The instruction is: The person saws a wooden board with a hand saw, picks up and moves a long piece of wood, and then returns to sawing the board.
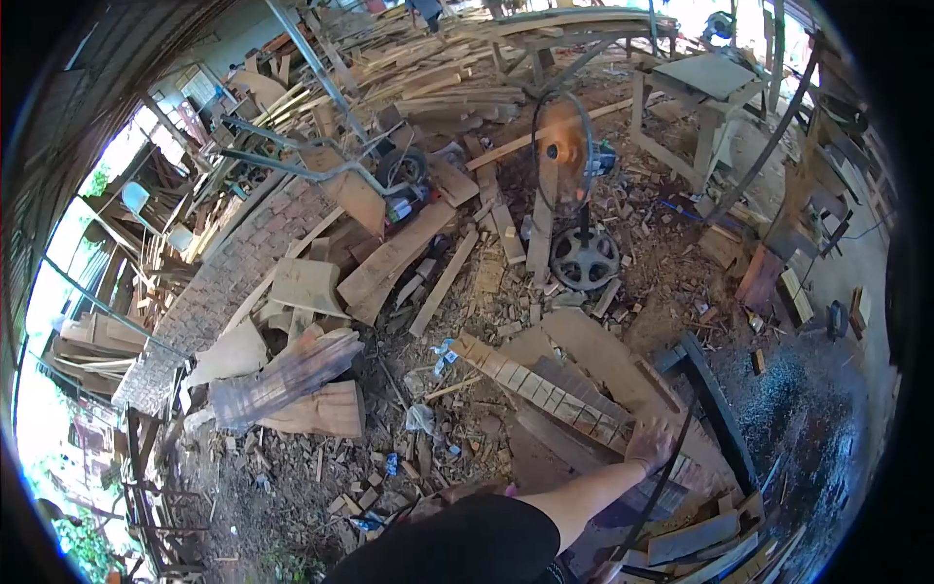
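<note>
My left hand [654,443] reaches out from a black sleeve [467,545] and lies over the right part of a long board marked off in blocks [545,389]. Its fingers look spread against the wood, though they are slightly blurred. A thin dark strip [671,467] runs past the hand. Just a small part of my right hand [605,572] shows at the bottom edge, near that strip; its fingers are hidden. A broad brown panel [593,355] lies beyond the blocks, and a dark beam [718,414] stands to the right.
Wood scraps cover the ground. Ahead are a spoked wheel [585,259] and a blurred orange part [561,146]. A wheelbarrow [355,190] with planks stands left of them; a wooden table [705,76] is back right. Part of another person [425,10] shows at the top.
</note>
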Available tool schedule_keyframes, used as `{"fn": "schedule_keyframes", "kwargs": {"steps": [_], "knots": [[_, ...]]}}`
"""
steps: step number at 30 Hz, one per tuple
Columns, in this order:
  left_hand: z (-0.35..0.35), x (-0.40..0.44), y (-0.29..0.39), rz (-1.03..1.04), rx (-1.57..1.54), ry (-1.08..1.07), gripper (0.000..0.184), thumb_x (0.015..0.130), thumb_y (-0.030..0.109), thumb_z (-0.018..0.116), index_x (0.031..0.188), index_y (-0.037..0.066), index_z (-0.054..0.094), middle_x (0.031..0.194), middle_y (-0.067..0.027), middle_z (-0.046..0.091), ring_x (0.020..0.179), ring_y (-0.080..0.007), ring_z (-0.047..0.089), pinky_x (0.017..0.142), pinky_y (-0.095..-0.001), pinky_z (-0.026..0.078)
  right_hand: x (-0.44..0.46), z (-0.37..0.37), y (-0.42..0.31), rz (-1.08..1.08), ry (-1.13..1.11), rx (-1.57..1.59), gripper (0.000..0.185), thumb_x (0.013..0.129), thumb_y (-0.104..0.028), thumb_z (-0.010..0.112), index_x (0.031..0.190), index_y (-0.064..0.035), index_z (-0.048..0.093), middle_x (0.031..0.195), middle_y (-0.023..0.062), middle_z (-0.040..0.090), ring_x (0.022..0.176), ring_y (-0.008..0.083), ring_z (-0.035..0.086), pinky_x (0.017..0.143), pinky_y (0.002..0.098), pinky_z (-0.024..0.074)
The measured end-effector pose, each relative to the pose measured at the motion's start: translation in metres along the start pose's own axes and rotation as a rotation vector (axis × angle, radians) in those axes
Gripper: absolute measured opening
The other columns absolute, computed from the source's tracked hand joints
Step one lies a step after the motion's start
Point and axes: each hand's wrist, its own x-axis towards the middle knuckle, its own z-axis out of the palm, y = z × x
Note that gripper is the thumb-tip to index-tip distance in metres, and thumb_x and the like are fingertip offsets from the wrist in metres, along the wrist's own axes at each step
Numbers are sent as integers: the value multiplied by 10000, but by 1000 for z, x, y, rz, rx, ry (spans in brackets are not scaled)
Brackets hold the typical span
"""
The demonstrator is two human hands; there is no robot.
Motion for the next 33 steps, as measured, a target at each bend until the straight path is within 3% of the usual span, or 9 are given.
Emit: {"fn": "schedule_keyframes", "kwargs": {"steps": [5, 10, 11, 19, 21, 24, 25, 28, 33], "knots": [[11, -1, -3, 29, 19, 23, 201, 801, 223, 514, 952, 115, 592, 990, -63, 568, 980, -229, 520, 770, -399, 394, 21, 2, -1, 3, -180, -121, 623, 928, -525, 431, 888, 81, 571, 737, 114, 523, 656, 200, 455, 574, 340, 401], [32, 2, -4, 41, -2, 189, 191, 800, 225, 516, 935, 118, 600, 986, -63, 569, 985, -223, 521, 778, -404, 395, 22, 12, -7, -90, -27, 6, 574, 924, -525, 444, 770, 22, 527, 635, 53, 462, 581, 175, 429, 505, 331, 362], [25, 1, -3, 23, -13, 149, 186, 802, 225, 513, 921, 117, 606, 986, -64, 570, 989, -225, 520, 787, -411, 395, 12, -4, 40, 100, -119, 121, 534, 925, -519, 450, 698, -36, 481, 577, 8, 401, 503, 136, 374, 450, 305, 306], [11, 1, -5, 24, -52, -13, 212, 821, 238, 492, 925, 100, 616, 1003, -80, 572, 1012, -241, 516, 864, -455, 382, 14, 3, -27, 196, -201, 202, 526, 920, -523, 458, 649, -72, 452, 557, 1, 389, 463, 118, 333, 426, 284, 279], [40, 5, -4, 31, -23, 329, 225, 825, 241, 496, 949, 90, 608, 1016, -92, 570, 1031, -259, 511, 881, -466, 372, 30, 13, -9, -11, -94, 123, 514, 916, -524, 465, 635, -94, 443, 546, -12, 382, 459, 98, 318, 425, 257, 255], [22, 7, -2, 3, -47, 120, 234, 827, 247, 500, 963, 85, 601, 1021, -96, 569, 1044, -267, 508, 883, -474, 366, 15, -6, 30, 216, -106, 144, 527, 915, -523, 465, 700, -45, 525, 587, -3, 428, 508, 104, 366, 455, 258, 288], [18, 6, -3, 11, -34, 122, 246, 830, 256, 501, 977, 83, 596, 1022, -93, 569, 1035, -261, 511, 866, -464, 375, -17, -9, -26, 140, -111, 138, 558, 911, -538, 461, 788, -8, 588, 614, 4, 454, 540, 103, 379, 474, 257, 301], [2, 8, 0, -18, -47, -5, 246, 821, 257, 509, 973, 84, 597, 1025, -92, 569, 1024, -256, 513, 841, -455, 388, -12, -20, 3, 184, -134, 194, 586, 903, -558, 458, 845, 2, 620, 617, 7, 461, 539, 100, 365, 471, 259, 298], [5, 5, -5, 21, -5, 43, 232, 814, 254, 517, 954, 87, 598, 1005, -86, 569, 1005, -249, 515, 818, -448, 399, 47, 9, -12, 134, -197, 131, 542, 912, -549, 450, 625, -93, 388, 516, -11, 351, 448, 111, 305, 417, 278, 261]]}}
